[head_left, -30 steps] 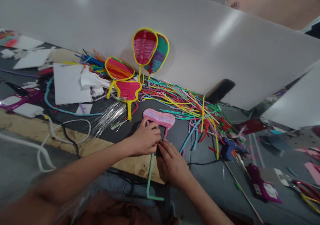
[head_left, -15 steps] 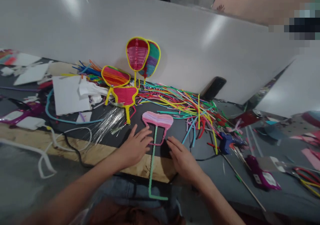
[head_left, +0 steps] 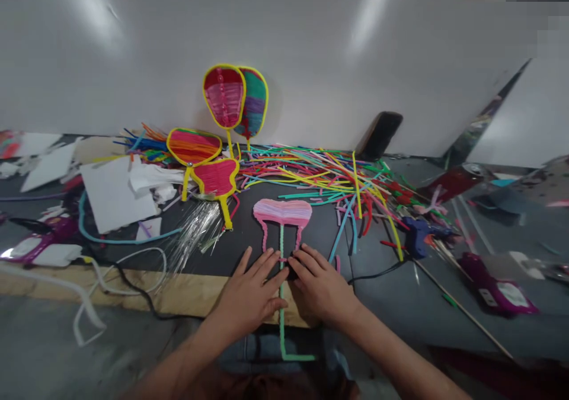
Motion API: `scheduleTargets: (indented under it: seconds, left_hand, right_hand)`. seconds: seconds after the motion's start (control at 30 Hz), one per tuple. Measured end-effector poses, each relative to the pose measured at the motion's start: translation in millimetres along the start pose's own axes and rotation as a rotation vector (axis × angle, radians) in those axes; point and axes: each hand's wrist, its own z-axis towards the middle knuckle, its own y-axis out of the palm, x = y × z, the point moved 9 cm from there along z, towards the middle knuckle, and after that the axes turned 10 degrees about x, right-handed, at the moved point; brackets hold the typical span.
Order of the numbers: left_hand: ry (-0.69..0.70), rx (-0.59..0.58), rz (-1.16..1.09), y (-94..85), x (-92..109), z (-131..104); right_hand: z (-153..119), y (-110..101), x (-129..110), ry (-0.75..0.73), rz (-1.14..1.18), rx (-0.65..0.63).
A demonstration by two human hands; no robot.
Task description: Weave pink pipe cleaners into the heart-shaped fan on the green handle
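Observation:
A pink pipe-cleaner fan shape (head_left: 283,211) lies flat on the dark table, its upper part filled with pink and lilac rows. Two dark pink sides run down from it, joined by a crosspiece. A twisted green pipe cleaner (head_left: 281,320) forms its stem, passing over the table edge and bending right at the bottom. My left hand (head_left: 255,287) rests left of the stem, fingers spread, fingertips on the lower left of the pink outline. On the lower right lies my right hand (head_left: 322,281), fingers stretched out and flat. The fingertips partly hide the crosspiece.
Finished fans (head_left: 224,95) with yellow rims lean at the back. Loose pipe cleaners (head_left: 302,172) lie behind the work, silver tinsel (head_left: 195,225) to the left. A black phone (head_left: 384,133) stands against the white panel. A blue glue gun (head_left: 418,237) lies right, its cable running toward my hand.
Both hands have come closer together on the lower pink outline. Its sides now hang straighter, and the crosspiece sits between my fingertips. The view has tilted down slightly.

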Motion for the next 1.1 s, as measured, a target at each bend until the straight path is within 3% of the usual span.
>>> scheduleTargets:
  seconds: [0.3,0.77,1.1]
  left_hand:
    - [-0.135,0.075,-0.015,-14.0,-3.3,-0.4]
    - [-0.096,0.031,-0.044,-9.0,-1.8,-2.3]
    - [-0.071,0.041,-0.076,-7.4,-3.1,-3.1]
  right_hand:
    - [-5.8,8.8,3.6,0.040,-0.008,-0.022]
    - [-2.8,6.6,2.5,0.059,0.097,-0.008]
    - [-1.0,3.6,2.2,0.065,0.041,0.042]
